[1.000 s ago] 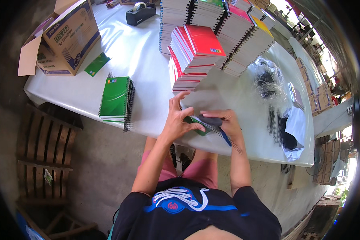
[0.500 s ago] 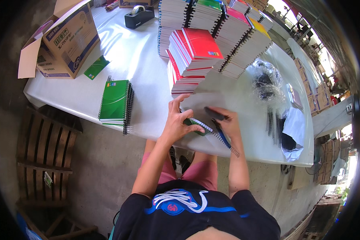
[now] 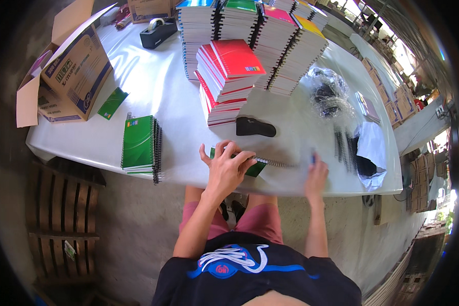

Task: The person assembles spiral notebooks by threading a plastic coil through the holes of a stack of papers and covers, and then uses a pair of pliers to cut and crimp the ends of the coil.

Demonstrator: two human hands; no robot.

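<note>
Two hands work at the counter point(image 3: 153, 92) edge; my left hand point(image 3: 227, 171) presses flat on a green notebook point(image 3: 253, 168), pinning it, I judge; my right hand point(image 3: 316, 176), fingers loosely curled, rests by its spiral wire point(image 3: 278, 163), holding nothing I can see.

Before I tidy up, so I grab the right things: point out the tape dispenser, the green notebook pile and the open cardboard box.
tape dispenser point(image 3: 158, 34), head view, on its black body.
green notebook pile point(image 3: 138, 142), head view, on the top cover.
open cardboard box point(image 3: 76, 76), head view, on its printed side wall.
</note>
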